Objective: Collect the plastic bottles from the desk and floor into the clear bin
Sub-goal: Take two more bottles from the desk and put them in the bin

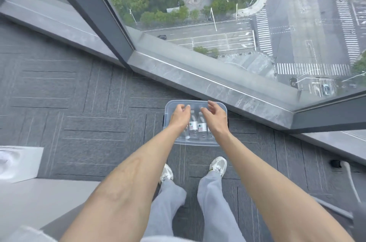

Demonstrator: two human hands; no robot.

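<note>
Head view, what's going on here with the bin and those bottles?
A person stands on grey carpet beside a window sill, both arms stretched down over the clear bin on the floor. Several plastic water bottles lie side by side inside it. The left hand and right hand hover above the bin, fingers relaxed or loosely curled, holding nothing that shows.

Bin [223, 107] top open; sill [227, 85] close behind; carpet [99, 123] around.

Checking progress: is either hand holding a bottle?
No: left hand and right hand hover empty over the clear bin containing the bottles.
</note>
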